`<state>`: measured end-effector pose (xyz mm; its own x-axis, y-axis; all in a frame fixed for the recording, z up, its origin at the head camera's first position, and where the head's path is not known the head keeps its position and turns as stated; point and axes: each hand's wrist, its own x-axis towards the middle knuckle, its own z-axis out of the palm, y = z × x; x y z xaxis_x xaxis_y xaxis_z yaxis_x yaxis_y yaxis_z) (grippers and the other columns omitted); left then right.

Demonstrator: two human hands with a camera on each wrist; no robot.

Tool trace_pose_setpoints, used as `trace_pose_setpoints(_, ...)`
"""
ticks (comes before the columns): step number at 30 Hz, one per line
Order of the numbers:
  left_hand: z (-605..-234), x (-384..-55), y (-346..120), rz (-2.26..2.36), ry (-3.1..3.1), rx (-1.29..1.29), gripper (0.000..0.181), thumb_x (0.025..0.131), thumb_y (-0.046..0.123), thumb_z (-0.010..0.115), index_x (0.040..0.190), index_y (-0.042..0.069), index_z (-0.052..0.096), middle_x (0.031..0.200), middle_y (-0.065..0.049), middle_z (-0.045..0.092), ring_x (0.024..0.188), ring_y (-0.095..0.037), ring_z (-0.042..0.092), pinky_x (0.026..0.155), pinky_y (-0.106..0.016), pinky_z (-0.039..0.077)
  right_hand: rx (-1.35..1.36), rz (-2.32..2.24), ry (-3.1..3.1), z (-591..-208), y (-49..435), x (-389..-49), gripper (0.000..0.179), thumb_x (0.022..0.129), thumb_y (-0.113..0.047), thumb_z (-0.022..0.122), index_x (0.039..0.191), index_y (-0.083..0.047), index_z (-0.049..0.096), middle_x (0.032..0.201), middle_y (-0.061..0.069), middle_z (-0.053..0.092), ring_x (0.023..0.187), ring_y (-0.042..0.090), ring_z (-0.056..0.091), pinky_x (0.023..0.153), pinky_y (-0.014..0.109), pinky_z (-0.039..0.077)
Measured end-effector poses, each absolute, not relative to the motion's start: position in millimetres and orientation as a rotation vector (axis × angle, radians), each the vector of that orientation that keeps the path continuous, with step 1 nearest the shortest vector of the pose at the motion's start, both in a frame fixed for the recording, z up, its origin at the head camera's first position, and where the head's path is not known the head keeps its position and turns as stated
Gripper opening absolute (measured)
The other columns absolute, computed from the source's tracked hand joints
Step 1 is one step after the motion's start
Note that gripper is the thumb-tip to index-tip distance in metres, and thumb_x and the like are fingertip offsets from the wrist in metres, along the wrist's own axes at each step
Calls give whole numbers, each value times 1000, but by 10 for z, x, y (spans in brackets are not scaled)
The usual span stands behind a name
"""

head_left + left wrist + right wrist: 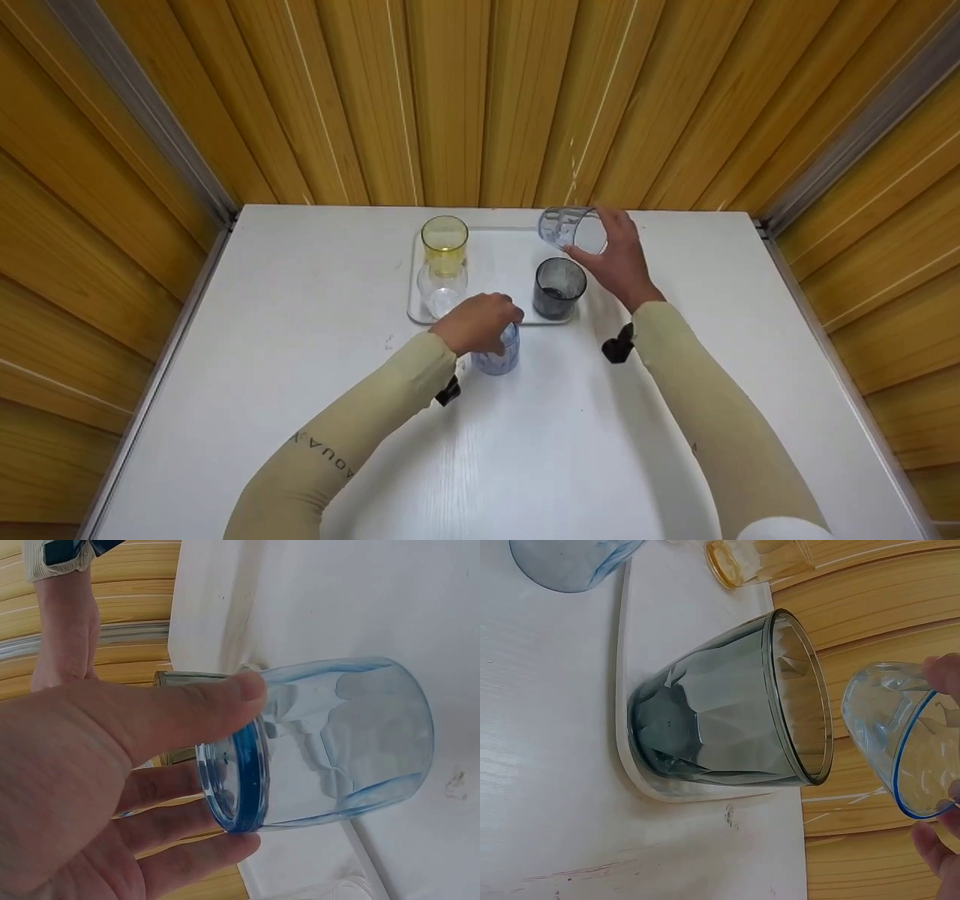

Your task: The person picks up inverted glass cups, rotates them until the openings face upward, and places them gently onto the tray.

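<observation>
My left hand (480, 324) grips a light blue glass (498, 354) just in front of the tray. In the left wrist view, its thumb and fingers (180, 870) are at the end with the thick blue ring (251, 780). My right hand (619, 255) holds a second pale blue glass (562, 226) near its blue rim, over the tray's back right corner. This one is tipped on its side, its mouth turned toward the palm. Just below it, a grey glass (556, 300) stands upright at the tray's front right, mouth up.
The white tray (499, 259) lies toward the back of the white table (330, 285). A yellow glass (445, 244) stands at its back left, with a clear glass (435, 289) in front, partly behind the left hand. Wood-look panels (450, 97) rise behind the table and on both sides.
</observation>
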<state>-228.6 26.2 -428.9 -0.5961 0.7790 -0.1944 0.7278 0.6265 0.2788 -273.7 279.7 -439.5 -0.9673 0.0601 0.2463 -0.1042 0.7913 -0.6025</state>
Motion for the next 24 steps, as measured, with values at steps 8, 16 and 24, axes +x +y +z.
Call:
trace_pose_setpoints(8,-4310,-2295,259,257,2562,1197,50,72,12,85,119,12,68,117,-7,68,106,-23,65,91,-36,54,27,919,-2797,-4404,2795,-2769,83,81,-39,76,150,-16,34,140,12,40,133,29,38,113,47,37)
trace_pose_setpoints(16,-4321,-2289,247,276,2552,1176,50,72,12,85,119,13,68,117,-6,68,107,-23,65,92,-36,54,15,923,-2838,-4418,2783,-2804,83,82,-40,75,151,-21,33,139,12,41,133,30,37,112,48,37)
trace_pose_setpoints(24,-4329,-2287,257,258,2562,1179,51,72,13,85,120,13,67,118,-6,67,107,-23,64,93,-36,54,12,923,-2869,-4402,2762,-2842,81,82,-40,75,150,-24,35,142,12,41,134,30,36,113,49,36)
